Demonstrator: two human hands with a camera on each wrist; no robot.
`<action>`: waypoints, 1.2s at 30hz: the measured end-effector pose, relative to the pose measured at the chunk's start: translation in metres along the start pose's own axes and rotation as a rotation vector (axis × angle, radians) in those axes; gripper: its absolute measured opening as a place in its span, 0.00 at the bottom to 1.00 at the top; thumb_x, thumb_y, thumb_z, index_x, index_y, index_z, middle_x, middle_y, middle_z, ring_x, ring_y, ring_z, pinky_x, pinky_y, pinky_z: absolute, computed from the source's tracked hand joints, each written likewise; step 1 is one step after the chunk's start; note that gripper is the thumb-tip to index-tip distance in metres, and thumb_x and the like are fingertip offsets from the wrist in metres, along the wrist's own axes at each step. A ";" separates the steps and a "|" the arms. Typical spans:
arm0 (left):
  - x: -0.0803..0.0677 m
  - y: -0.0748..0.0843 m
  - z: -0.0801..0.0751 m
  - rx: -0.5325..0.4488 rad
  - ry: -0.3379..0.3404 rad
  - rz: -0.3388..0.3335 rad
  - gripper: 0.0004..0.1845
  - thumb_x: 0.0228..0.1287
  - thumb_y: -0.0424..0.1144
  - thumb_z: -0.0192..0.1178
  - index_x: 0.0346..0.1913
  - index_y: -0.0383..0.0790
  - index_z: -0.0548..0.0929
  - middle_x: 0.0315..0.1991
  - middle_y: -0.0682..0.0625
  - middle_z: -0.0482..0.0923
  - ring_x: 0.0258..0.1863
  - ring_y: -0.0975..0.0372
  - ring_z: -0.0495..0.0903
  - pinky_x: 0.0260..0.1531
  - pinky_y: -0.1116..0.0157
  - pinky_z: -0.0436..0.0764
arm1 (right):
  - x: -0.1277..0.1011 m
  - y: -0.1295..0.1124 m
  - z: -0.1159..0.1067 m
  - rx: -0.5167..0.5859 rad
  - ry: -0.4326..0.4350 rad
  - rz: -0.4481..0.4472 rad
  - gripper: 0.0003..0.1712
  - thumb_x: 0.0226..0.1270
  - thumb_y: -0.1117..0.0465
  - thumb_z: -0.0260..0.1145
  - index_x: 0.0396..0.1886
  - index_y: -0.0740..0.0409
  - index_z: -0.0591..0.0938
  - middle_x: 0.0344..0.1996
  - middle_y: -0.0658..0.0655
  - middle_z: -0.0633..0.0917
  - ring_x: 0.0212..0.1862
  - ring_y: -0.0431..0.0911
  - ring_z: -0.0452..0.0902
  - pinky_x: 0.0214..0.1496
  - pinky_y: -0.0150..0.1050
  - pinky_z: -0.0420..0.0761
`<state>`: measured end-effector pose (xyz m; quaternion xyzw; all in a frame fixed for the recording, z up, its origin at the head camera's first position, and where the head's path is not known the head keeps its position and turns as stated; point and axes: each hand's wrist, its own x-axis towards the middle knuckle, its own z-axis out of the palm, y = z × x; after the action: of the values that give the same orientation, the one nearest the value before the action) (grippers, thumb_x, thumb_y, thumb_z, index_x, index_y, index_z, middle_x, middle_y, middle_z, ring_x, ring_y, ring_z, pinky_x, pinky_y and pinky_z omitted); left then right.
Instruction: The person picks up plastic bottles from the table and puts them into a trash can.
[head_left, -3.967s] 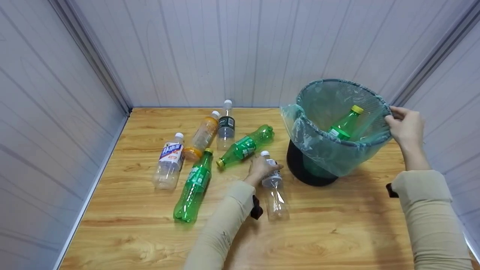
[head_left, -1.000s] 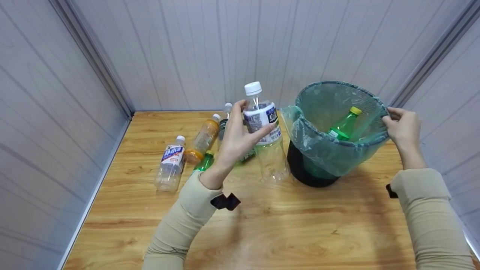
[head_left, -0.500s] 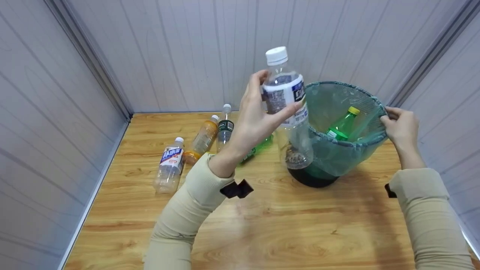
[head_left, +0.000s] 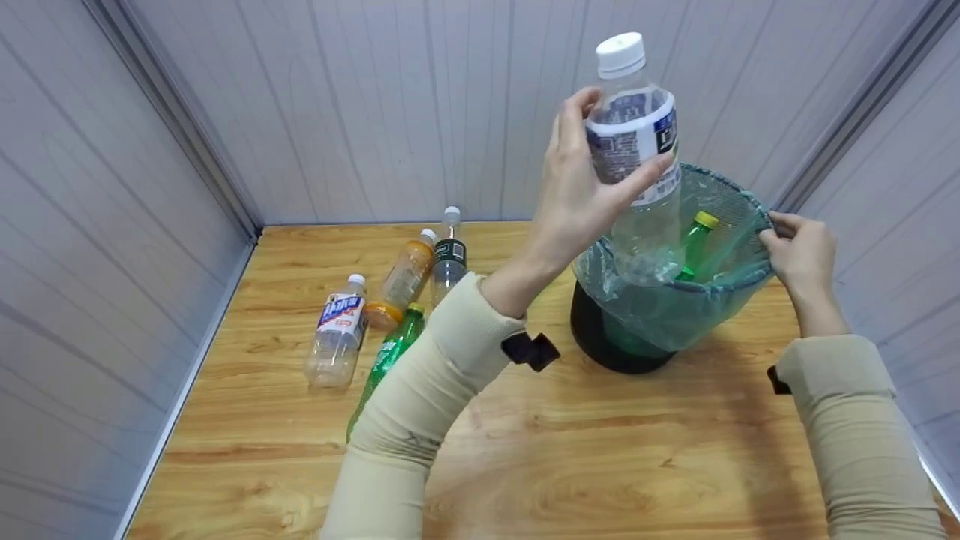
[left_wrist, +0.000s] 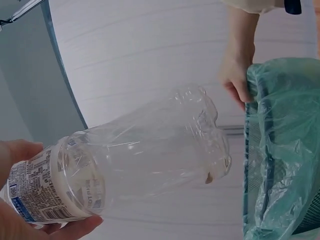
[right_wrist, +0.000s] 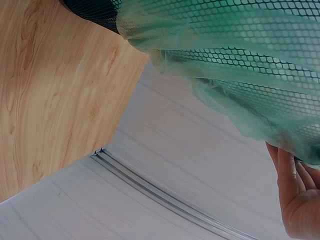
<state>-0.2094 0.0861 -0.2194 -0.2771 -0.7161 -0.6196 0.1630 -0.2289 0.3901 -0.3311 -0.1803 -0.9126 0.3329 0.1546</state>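
Observation:
My left hand (head_left: pixel 581 187) grips a clear plastic bottle (head_left: pixel 646 217) with a white cap round its label, cap up and tilted slightly. In the head view the bottle's base overlaps the near rim of the mesh trash bin (head_left: pixel 615 337); the left wrist view shows the base short of the rim. A green plastic bag (left_wrist: pixel 295 165) lines the bin and folds over its rim. My right hand (head_left: pixel 804 251) pinches the bin's right rim through the bag, thumb inside and fingers outside. A green bottle (head_left: pixel 696 241) with a yellow cap stands tilted inside the bin.
Left of the bin, on the wooden table (head_left: pixel 600 450), lie a clear bottle (head_left: pixel 337 334), an orange-banded bottle (head_left: pixel 405 277), a dark-labelled bottle (head_left: pixel 450 262) and a green bottle (head_left: pixel 390 352), partly behind my left sleeve. Pale panel walls (head_left: pixel 390 112) enclose the back and sides.
My left hand has taken the clear bottle off the table, raised it and carried it right to the bin's rim. My right hand has kept its hold on the rim.

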 end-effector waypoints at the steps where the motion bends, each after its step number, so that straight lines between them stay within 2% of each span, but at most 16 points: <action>1: 0.002 -0.002 0.004 0.005 0.009 -0.001 0.41 0.47 0.41 0.68 0.60 0.34 0.56 0.53 0.45 0.62 0.48 0.66 0.66 0.46 0.77 0.67 | 0.000 0.000 0.000 0.002 0.000 0.001 0.24 0.64 0.63 0.46 0.59 0.66 0.68 0.52 0.69 0.73 0.52 0.57 0.70 0.49 0.48 0.71; 6: 0.007 -0.015 0.027 0.035 0.022 -0.040 0.42 0.46 0.42 0.68 0.61 0.36 0.55 0.53 0.46 0.62 0.48 0.66 0.66 0.45 0.77 0.67 | -0.001 0.001 0.000 -0.005 0.010 -0.009 0.23 0.64 0.63 0.47 0.58 0.66 0.68 0.51 0.69 0.73 0.52 0.58 0.70 0.47 0.45 0.71; 8: 0.009 -0.020 0.036 0.041 0.018 -0.056 0.42 0.46 0.43 0.68 0.61 0.36 0.55 0.52 0.47 0.63 0.47 0.67 0.66 0.44 0.77 0.68 | -0.001 0.002 0.000 -0.011 0.019 -0.016 0.23 0.63 0.63 0.47 0.58 0.66 0.69 0.50 0.69 0.74 0.51 0.57 0.71 0.43 0.41 0.72; 13: 0.009 -0.032 0.055 0.059 0.032 -0.054 0.42 0.46 0.44 0.68 0.60 0.36 0.55 0.51 0.47 0.63 0.46 0.68 0.66 0.43 0.79 0.67 | 0.000 0.001 0.000 -0.011 0.024 -0.019 0.23 0.62 0.64 0.47 0.57 0.67 0.70 0.50 0.69 0.74 0.49 0.57 0.71 0.39 0.36 0.70; 23: 0.012 -0.048 0.082 0.145 0.059 -0.037 0.41 0.47 0.44 0.67 0.60 0.38 0.54 0.53 0.47 0.62 0.48 0.67 0.67 0.45 0.78 0.66 | 0.000 0.000 0.001 0.002 0.019 -0.019 0.24 0.61 0.66 0.47 0.57 0.68 0.70 0.50 0.70 0.74 0.51 0.58 0.70 0.47 0.46 0.70; 36: 0.012 -0.070 0.115 0.230 0.002 -0.066 0.40 0.46 0.43 0.68 0.57 0.39 0.55 0.54 0.47 0.60 0.49 0.64 0.68 0.46 0.76 0.68 | 0.001 0.000 0.003 -0.003 0.026 -0.020 0.23 0.61 0.66 0.48 0.56 0.68 0.70 0.49 0.70 0.74 0.50 0.59 0.71 0.48 0.49 0.71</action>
<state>-0.2480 0.1950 -0.2887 -0.2323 -0.7910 -0.5385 0.1742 -0.2313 0.3888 -0.3331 -0.1759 -0.9126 0.3278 0.1696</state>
